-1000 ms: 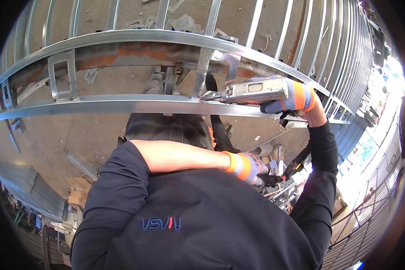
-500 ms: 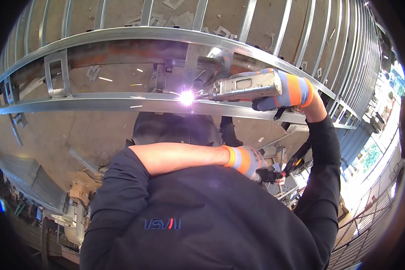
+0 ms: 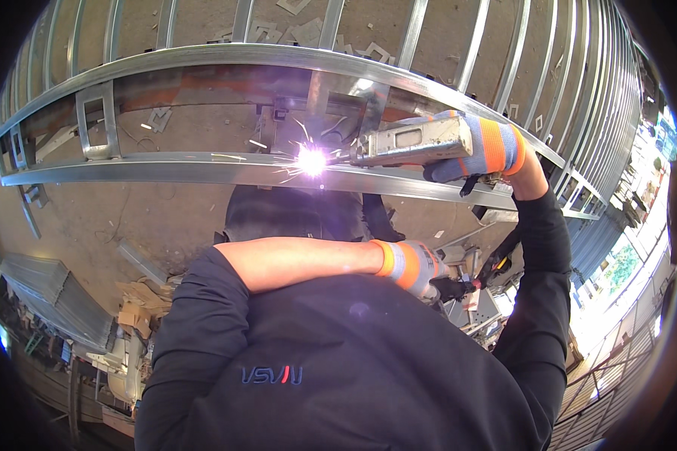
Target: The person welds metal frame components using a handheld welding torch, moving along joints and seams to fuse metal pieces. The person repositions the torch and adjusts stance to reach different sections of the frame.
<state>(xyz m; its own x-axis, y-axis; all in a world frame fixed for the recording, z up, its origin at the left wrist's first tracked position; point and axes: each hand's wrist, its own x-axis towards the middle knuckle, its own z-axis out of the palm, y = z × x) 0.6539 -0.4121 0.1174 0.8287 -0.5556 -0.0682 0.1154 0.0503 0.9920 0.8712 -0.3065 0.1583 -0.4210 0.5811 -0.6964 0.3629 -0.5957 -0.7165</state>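
My right hand (image 3: 493, 150), in a grey and orange glove, is closed around a boxy metal handheld welding torch (image 3: 417, 143). At the torch's tip a bright violet-white weld spark (image 3: 311, 161) burns on the near rail (image 3: 165, 171) of a galvanised steel frame, throwing short sparks. The seam itself is lost in the glare. My left arm crosses in front of my chest. Its gloved left hand (image 3: 410, 269) is curled at the right, beside a black cable-like piece (image 3: 453, 290). What those fingers hold, if anything, is hidden.
Parallel steel bars (image 3: 412, 34) run beyond the far rail (image 3: 263, 56). A rectangular metal bracket (image 3: 96, 120) joins the two rails at left. Flat metal offcuts (image 3: 305, 31) lie on the floor. A stack of metal profiles (image 3: 56, 301) stands at lower left, near a cardboard box (image 3: 134, 319).
The sparks at the weld spread wider and in a different pattern. The torch and both hands hold almost the same place, with only a slight shift of the view.
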